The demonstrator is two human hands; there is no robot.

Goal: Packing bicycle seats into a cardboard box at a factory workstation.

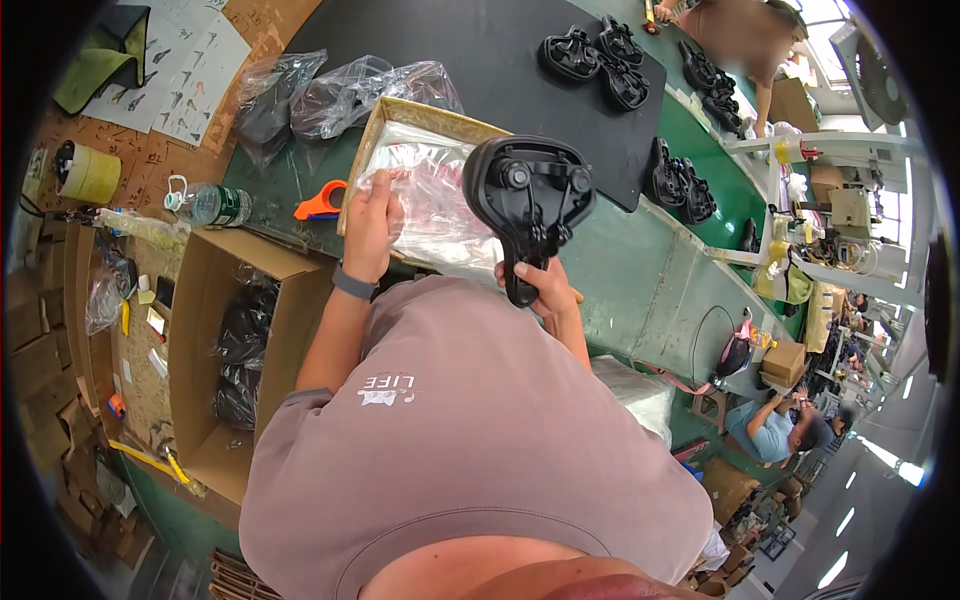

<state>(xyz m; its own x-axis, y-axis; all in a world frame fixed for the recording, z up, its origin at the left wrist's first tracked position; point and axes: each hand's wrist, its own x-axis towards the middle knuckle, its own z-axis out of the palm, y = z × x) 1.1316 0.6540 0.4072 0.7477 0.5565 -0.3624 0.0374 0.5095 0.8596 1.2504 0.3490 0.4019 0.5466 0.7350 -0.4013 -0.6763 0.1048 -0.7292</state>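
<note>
Green tabletop (635, 270) shows around a box (450, 117) of clear bags (430, 200). By the box's right side, the right hand (548, 285) grips a black bike seat (528, 200) by its thin end. The left hand (371, 225) touches the bags; I can't tell if it pinches one. The fat end might tip the seat if the grip slips. Thin bags might cling together if they're pulled.

R hand (541, 284) grips a blk plastic bike-type saddle (528, 185) by its narrow end, underside facing cam. L hand (372, 222) on clear plastic bags (432, 205) in an open tan cardboard box (488, 128), near edge of green table (620, 270). Orange loop-shaped plastic tool (322, 200) just L of box. Three blk saddles (570, 52) nr R edge of flat blk mat (440, 40).
</note>
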